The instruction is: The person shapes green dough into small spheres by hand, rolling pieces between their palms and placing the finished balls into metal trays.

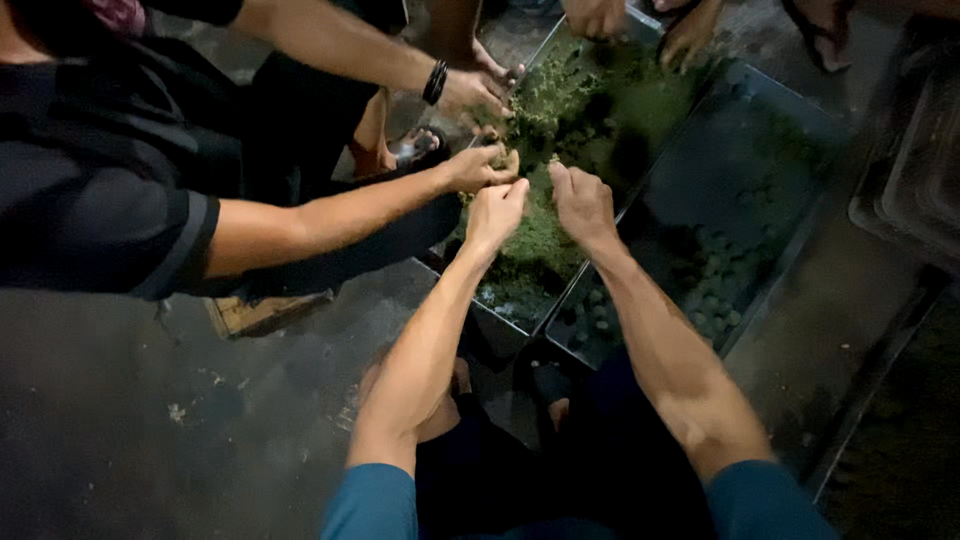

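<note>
My left hand (pixel 496 210) and my right hand (pixel 582 203) reach forward side by side into a metal tray (pixel 520 316) heaped with green crumbly paste (pixel 560 120). Both hands rest on the near part of the heap, fingers curled into it, pinching some of the green paste between them. A person in a black shirt on the left has one hand (pixel 478 166) touching the heap right beside my left hand and another hand (pixel 474 92) farther back.
A second metal tray (pixel 770 120) to the right holds several small green balls (pixel 712 290). More hands (pixel 596 16) work at the far end. Feet in sandals (pixel 410 148) stand on the dark concrete floor (pixel 150 420). A stack of trays (pixel 915 170) sits at right.
</note>
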